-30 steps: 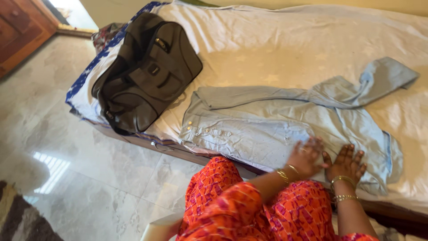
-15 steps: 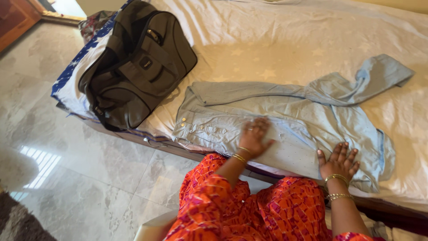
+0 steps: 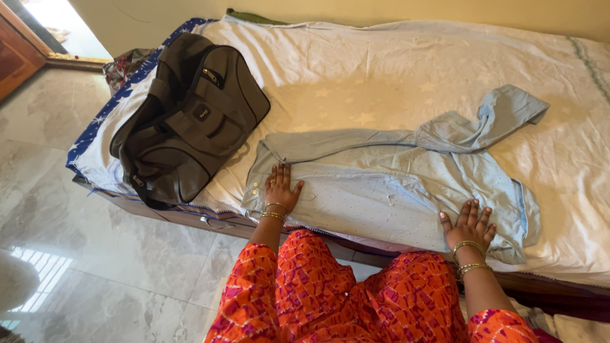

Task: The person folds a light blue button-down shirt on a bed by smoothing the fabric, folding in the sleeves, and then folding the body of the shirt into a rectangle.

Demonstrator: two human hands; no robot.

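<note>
1. My left hand (image 3: 280,189) lies flat, fingers spread, on the shirt (image 3: 387,184) near its buttoned edge, gripping nothing.
2. My right hand (image 3: 469,224) is pressed flat the same way on the shirt's other end, near the bed's (image 3: 381,70) front edge.
3. The shirt lies spread on the bed, just beside the bag (image 3: 190,117).
4. It looks light, soft and limp; I judge it best pinched at an edge or seam.

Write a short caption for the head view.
Both hands press flat on a light blue shirt beside a dark duffel bag.
</note>
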